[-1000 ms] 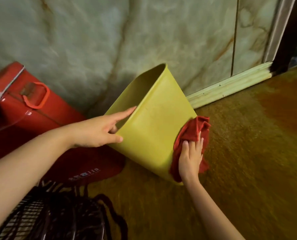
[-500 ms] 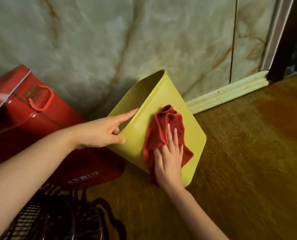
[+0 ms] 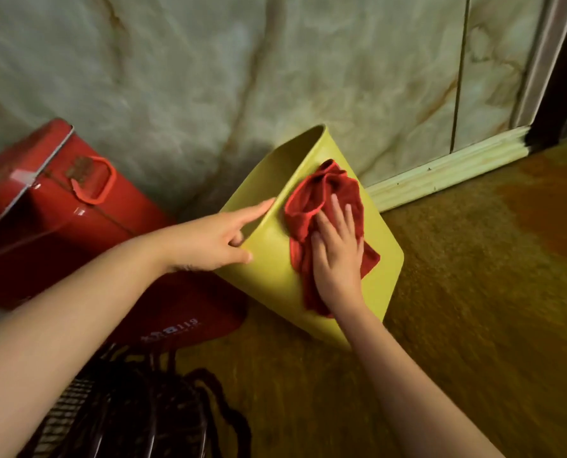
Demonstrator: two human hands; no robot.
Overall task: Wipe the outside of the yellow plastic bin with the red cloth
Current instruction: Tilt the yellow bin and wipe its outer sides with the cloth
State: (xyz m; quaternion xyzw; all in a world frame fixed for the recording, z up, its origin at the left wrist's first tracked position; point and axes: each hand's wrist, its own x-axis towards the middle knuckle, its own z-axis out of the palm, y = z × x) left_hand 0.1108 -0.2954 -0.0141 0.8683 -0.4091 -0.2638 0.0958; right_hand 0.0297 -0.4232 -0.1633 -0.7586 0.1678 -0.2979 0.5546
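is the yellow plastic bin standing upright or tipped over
Tipped. The yellow plastic bin leans with its open mouth toward the wall, the left hand gripping its rim while the right hand presses the red cloth against its side.

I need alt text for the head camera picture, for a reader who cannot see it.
A right hand presses a red cloth flat on the outside of a tilted yellow bin, while the left hand grips its rim. A red box stands beside it, by a marbled wall.

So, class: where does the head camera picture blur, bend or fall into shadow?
Head view: the yellow bin and red cloth are fairly sharp; the left forearm blurs towards the picture's edge; the skirting board bows with the wide lens; shadow falls on the wall behind the bin.
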